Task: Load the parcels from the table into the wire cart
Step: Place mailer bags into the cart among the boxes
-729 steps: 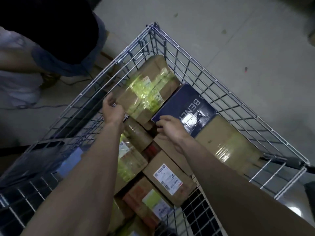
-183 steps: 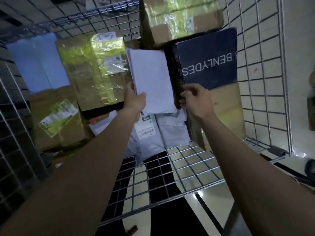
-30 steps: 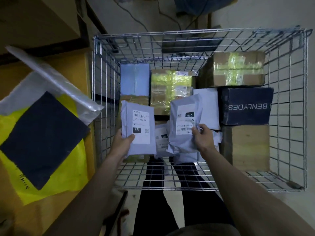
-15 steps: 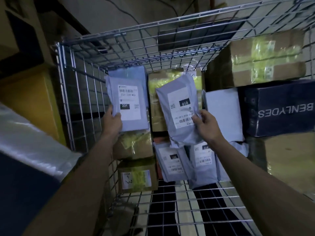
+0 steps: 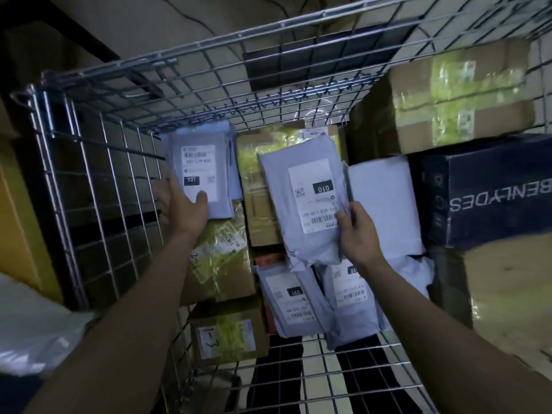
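Both my arms reach into the wire cart (image 5: 98, 186). My left hand (image 5: 182, 209) grips the lower edge of a grey mailer labelled 231 (image 5: 200, 170), held against the parcels near the cart's left wall. My right hand (image 5: 357, 231) holds a grey mailer labelled 010 (image 5: 304, 201) by its right edge, in front of a taped brown box (image 5: 257, 210). Two more grey mailers (image 5: 294, 300) lie below on the cart's wire floor.
A navy BENLYDES box (image 5: 490, 189) sits at the right under a taped cardboard box (image 5: 457, 100), with a large brown carton (image 5: 507, 294) below. A white flat mailer (image 5: 385, 204) stands beside my right hand. Small taped boxes (image 5: 227, 336) stack at left. A yellow surface (image 5: 15, 222) lies outside the cart.
Both hands have pushed deeper into the cart with their mailers. The 231 mailer went up toward the back left, and the 010 mailer moved slightly right.
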